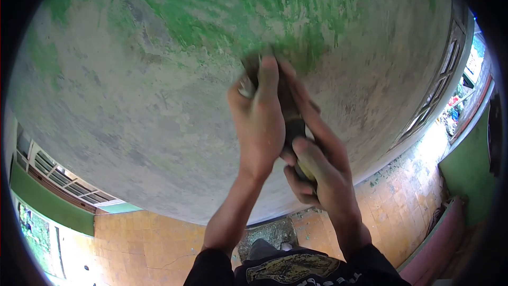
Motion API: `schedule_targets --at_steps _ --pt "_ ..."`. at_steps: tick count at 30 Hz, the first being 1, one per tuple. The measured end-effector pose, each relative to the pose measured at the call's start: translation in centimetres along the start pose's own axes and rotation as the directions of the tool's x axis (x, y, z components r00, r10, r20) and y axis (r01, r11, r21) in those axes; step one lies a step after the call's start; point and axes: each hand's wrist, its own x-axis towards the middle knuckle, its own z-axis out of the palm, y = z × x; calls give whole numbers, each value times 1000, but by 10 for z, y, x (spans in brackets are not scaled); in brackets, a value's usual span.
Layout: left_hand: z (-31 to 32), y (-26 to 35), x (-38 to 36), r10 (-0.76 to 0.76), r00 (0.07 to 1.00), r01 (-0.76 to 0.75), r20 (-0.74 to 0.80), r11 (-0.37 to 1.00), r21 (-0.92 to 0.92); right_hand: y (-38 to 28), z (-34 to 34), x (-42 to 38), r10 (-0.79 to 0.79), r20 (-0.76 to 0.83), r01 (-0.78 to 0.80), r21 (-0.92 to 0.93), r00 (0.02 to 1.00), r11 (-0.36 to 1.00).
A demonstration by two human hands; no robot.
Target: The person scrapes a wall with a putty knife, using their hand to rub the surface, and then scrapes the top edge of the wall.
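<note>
Both of my hands are on a scraper (296,127) with a dark handle and a touch of yellow near its lower end. Its dark blade end, blurred by motion, is against the wall (174,122), at the lower border of the patchy green paint (227,10). Near the blade, my left hand (263,114) grips the upper part, thumb pointing up along it. Lower down, my right hand (323,172) is wrapped around the handle, with its forefinger stretched up along the tool's side. My fingers hide much of the blade.
Bare grey plaster shows below and beside the green paint. Under me is an orange tiled floor (143,238) with green flakes (373,182) near the wall's right foot. A grey mat-like patch (270,233) lies at my feet. Windows (69,180) are at left and right, and a pink low panel (434,249) stands right.
</note>
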Motion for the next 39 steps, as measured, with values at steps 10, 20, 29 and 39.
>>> schedule_targets --at_steps 10,20,29,39 --pt "-13 -11 -18 -48 999 48 -4 999 -14 23 -2 -12 54 -30 -54 -8 998 999" --pt "-16 3 -11 -36 999 36 -8 999 -6 18 9 -9 27 -29 -29 -92 999 995" --pt "-20 2 -15 -50 999 50 -15 999 -5 17 10 -7 11 3 -11 8 1000 1000" --pt "-15 14 -11 -45 999 45 10 999 17 9 16 -6 43 2 -44 90 999 995"
